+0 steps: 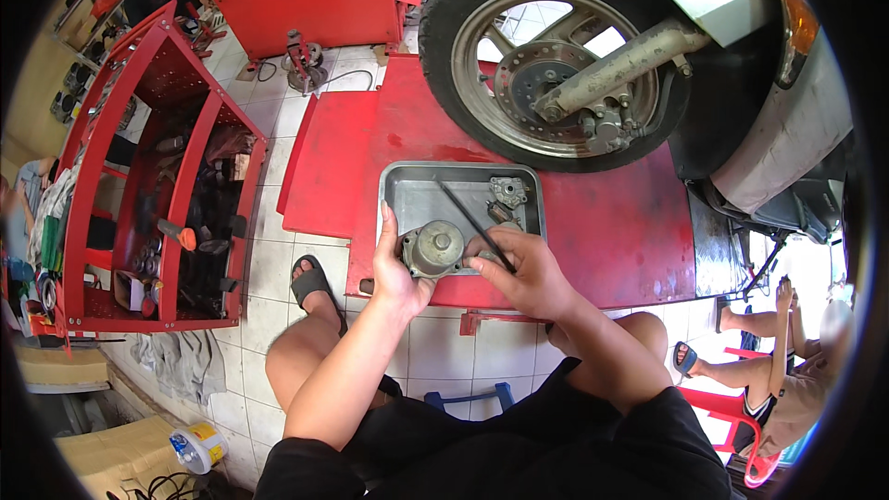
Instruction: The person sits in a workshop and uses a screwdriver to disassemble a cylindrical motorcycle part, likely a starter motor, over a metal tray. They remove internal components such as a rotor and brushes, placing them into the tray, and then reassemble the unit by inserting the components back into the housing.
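Observation:
My left hand (400, 278) is closed around the side of a round grey metal housing (440, 245) with a raised boss at its centre. In my right hand (526, 273) is a thin dark rod (472, 218), tilted with its far end pointing up and left over a shallow metal tray (460, 167). The right fingertips come close to the housing's right side; whether they touch it I cannot tell. Inside the tray's right part lie a small cast metal part (507, 191) and a smaller dark piece (500, 213), partly hidden by my right hand.
The tray stands on a red lift platform (602, 241). Beyond it is a motorcycle's front wheel (556, 74). A red tool cart (167, 222) stands at left, a red cabinet (306, 0) behind. At right, another person (787, 380) sits on a red chair (718, 407). A blue stool (470, 398) shows below me.

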